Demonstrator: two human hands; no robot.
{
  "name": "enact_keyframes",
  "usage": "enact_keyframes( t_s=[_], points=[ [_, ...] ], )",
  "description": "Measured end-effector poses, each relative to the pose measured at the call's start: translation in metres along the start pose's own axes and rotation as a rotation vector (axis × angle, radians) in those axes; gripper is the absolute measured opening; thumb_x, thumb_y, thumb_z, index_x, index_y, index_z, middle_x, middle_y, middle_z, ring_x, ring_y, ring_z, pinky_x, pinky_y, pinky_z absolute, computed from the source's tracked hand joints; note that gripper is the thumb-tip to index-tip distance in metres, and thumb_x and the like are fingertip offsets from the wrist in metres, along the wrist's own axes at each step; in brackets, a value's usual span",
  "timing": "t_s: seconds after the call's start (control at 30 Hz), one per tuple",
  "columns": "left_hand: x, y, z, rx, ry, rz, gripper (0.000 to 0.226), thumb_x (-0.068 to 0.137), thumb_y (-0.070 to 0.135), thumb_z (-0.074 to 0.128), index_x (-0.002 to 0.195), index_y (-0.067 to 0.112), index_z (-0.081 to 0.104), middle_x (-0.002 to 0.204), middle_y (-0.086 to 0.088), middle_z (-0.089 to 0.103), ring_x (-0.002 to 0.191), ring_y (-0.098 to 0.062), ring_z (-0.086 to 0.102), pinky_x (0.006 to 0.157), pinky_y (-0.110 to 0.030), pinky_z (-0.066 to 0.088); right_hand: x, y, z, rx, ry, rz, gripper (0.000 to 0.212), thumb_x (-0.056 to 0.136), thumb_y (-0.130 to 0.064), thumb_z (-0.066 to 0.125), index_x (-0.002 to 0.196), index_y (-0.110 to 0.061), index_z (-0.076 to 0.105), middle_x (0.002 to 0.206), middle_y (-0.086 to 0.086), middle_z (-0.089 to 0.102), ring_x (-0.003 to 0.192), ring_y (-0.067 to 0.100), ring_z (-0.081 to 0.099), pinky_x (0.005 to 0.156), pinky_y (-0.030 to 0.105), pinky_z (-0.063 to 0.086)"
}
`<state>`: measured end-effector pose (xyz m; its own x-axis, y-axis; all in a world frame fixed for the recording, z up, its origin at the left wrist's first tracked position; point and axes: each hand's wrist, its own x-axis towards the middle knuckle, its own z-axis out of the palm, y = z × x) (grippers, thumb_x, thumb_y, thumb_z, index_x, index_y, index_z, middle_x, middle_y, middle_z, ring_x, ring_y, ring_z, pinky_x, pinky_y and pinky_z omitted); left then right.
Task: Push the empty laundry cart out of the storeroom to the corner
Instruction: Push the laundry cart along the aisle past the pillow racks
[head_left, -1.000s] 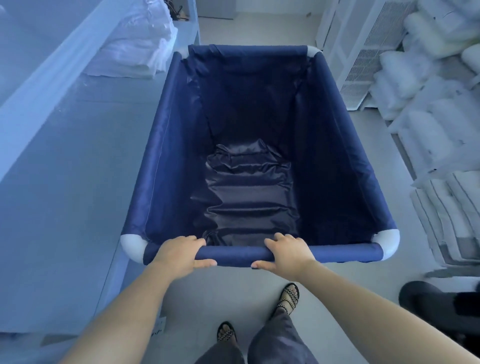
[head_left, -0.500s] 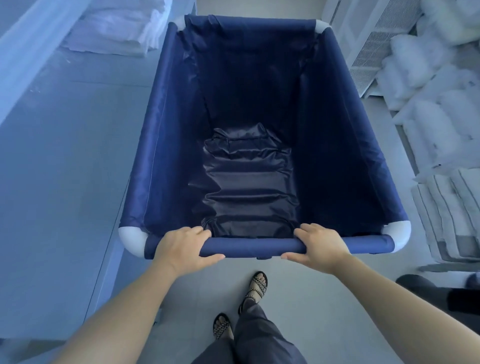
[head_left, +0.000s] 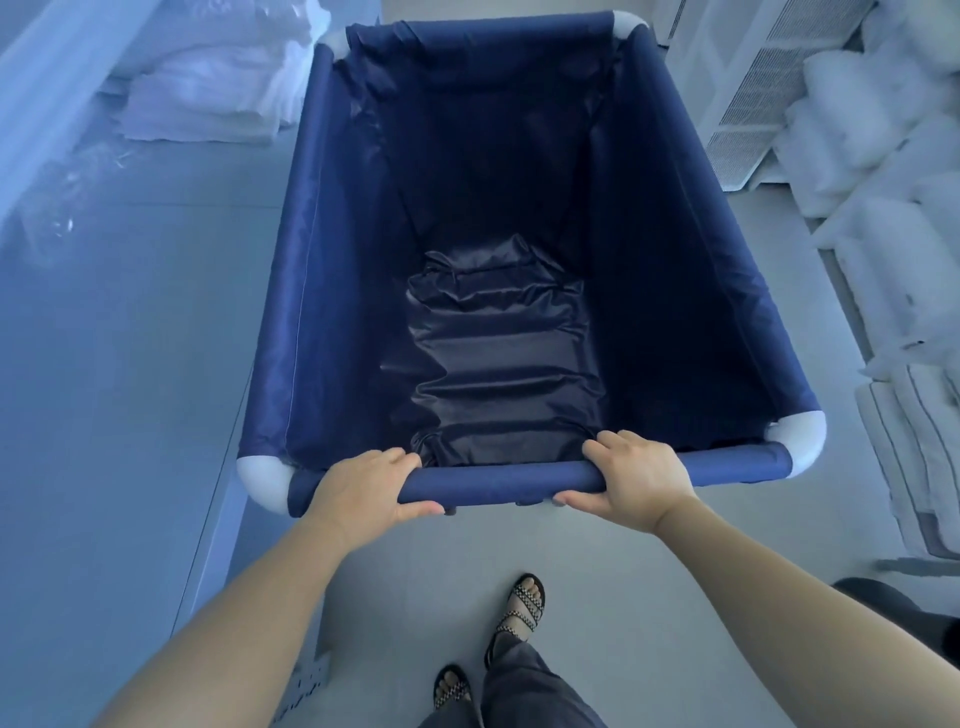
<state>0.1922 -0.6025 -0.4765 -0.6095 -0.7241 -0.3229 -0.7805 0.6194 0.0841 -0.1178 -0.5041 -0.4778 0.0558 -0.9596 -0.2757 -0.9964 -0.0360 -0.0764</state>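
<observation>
— Where do we have the laundry cart (head_left: 332, 291) right now?

— Straight ahead of us, at twelve o'clock. Its long axis runs away from us from six to twelve, and the near rail (head_left: 498, 475) lies crosswise, nine to three, directly in front of our body.

— And our grip on it?

— Both hands are wrapped around that rail. Our left hand (head_left: 363, 491) is clamped near the nine o'clock end, fingers over the top and thumb underneath; our right hand (head_left: 636, 475) grips it the same way toward three o'clock. Neither is nearer; they sit about level, either side of the rail's middle.

— Anything inside?

— Only the crumpled dark liner (head_left: 498, 374) at the bottom. We'd call it empty.

— What hems us in?

— A pale shelf surface (head_left: 130, 338) runs close along the cart's nine o'clock side, with folded white linen (head_left: 208, 88) near eleven. Stacked pillows (head_left: 878, 156) and towels (head_left: 914, 441) line the three o'clock side.

— So the push?

— We judge it should go straight to twelve, even pressure from both hands, since the lane is narrow and any twist would swing a corner into the shelf or the stacks. We can't see the corner we're heading for.
</observation>
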Motion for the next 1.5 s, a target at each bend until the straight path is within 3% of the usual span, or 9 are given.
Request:
enact_keyframes(
  t_s=[0.13, 0.2, 0.3, 0.4, 0.5, 0.67, 1.03, 1.23, 1.5],
  points=[
    [0.029, -0.002, -0.012, -0.014, -0.018, -0.036, 0.059, 0.075, 0.078, 0.038, 0.102, 0.027, 0.05, 0.091, 0.011, 0.056, 0.085, -0.011, 0.054, 0.061, -0.026, 0.039, 0.028, 0.019, -0.01, -0.007, -0.005, -0.018, 0.06, 0.069, -0.084, 0.026, 0.08, -0.027, 0.041, 0.079, -0.011, 0.042, 0.075, 0.014, 0.046, 0.056, 0.028, 0.029],
    [0.042, -0.002, -0.019, -0.013, 0.003, -0.033, 0.055, 0.078, 0.073, 0.043, 0.114, 0.032, 0.05, 0.096, 0.01, 0.056, 0.087, -0.013, 0.055, 0.065, -0.027, 0.043, 0.042, 0.029, -0.015, -0.006, 0.003, -0.018, 0.064, 0.068, -0.085, 0.023, 0.082, -0.026, 0.044, 0.08, -0.009, 0.045, 0.075, 0.014, 0.045, 0.057, 0.028, 0.029],
    [0.063, 0.008, -0.025, 0.106, 0.193, 0.136, 0.057, 0.078, 0.053, 0.067, 0.129, 0.032, 0.052, 0.089, 0.002, 0.059, 0.071, -0.018, 0.058, 0.055, -0.03, 0.05, 0.061, 0.042, -0.022, -0.021, 0.024, -0.011, 0.068, 0.068, -0.084, 0.022, 0.086, -0.024, 0.047, 0.084, -0.007, 0.049, 0.076, 0.015, 0.043, 0.058, 0.029, 0.031],
    [0.081, 0.015, -0.028, 0.09, 0.196, 0.142, 0.053, 0.086, 0.05, 0.058, 0.133, 0.027, 0.049, 0.092, -0.001, 0.061, 0.071, -0.022, 0.059, 0.052, -0.032, 0.049, 0.074, 0.055, -0.028, -0.037, 0.022, -0.005, 0.066, 0.071, -0.082, 0.027, 0.088, -0.022, 0.048, 0.085, -0.005, 0.048, 0.076, 0.015, 0.041, 0.058, 0.029, 0.032],
    [0.09, 0.017, -0.028, 0.057, 0.206, 0.127, 0.05, 0.087, 0.053, 0.053, 0.128, 0.024, 0.051, 0.092, 0.0, 0.061, 0.076, -0.022, 0.059, 0.053, -0.033, 0.046, 0.079, 0.065, -0.03, -0.048, 0.02, -0.008, 0.065, 0.072, -0.082, 0.029, 0.088, -0.021, 0.048, 0.083, -0.005, 0.045, 0.076, 0.015, 0.041, 0.058, 0.03, 0.032],
    [0.079, 0.021, -0.024, 0.1, 0.302, 0.217, 0.044, 0.075, 0.05, 0.071, 0.105, 0.019, 0.064, 0.072, 0.004, 0.061, 0.057, -0.018, 0.059, 0.039, -0.026, 0.044, 0.065, 0.063, -0.023, -0.048, 0.039, -0.01, 0.067, 0.071, -0.082, 0.028, 0.089, -0.021, 0.049, 0.08, -0.006, 0.04, 0.074, 0.015, 0.038, 0.058, 0.028, 0.029],
    [-0.007, -0.017, 0.002, 0.164, 0.364, 0.342, 0.048, 0.065, 0.053, 0.077, 0.101, 0.022, 0.067, 0.067, 0.008, 0.06, 0.051, -0.015, 0.059, 0.033, -0.022, 0.037, -0.003, -0.036, 0.006, 0.014, 0.098, 0.079, 0.072, 0.066, -0.084, 0.022, 0.086, -0.021, 0.049, 0.078, -0.006, 0.041, 0.072, 0.016, 0.037, 0.057, 0.029, 0.027],
    [-0.07, -0.05, 0.02, 0.201, 0.389, 0.413, 0.049, 0.063, 0.054, 0.078, 0.099, 0.022, 0.069, 0.065, 0.008, 0.06, 0.047, -0.015, 0.056, 0.032, -0.02, 0.036, -0.045, -0.11, 0.027, 0.008, 0.122, 0.118, 0.073, 0.066, -0.086, 0.02, 0.082, -0.021, 0.049, 0.077, -0.006, 0.044, 0.073, 0.018, 0.046, 0.055, 0.029, 0.028],
    [-0.1, -0.071, 0.031, 0.266, 0.395, 0.467, 0.049, 0.066, 0.059, 0.072, 0.1, 0.024, 0.069, 0.068, 0.009, 0.062, 0.047, -0.013, 0.056, 0.032, -0.019, 0.039, -0.067, -0.152, 0.04, -0.011, 0.153, 0.174, 0.07, 0.066, -0.085, 0.022, 0.083, -0.022, 0.049, 0.075, -0.009, 0.037, 0.077, 0.02, 0.053, 0.056, 0.029, 0.025]
  ],
)
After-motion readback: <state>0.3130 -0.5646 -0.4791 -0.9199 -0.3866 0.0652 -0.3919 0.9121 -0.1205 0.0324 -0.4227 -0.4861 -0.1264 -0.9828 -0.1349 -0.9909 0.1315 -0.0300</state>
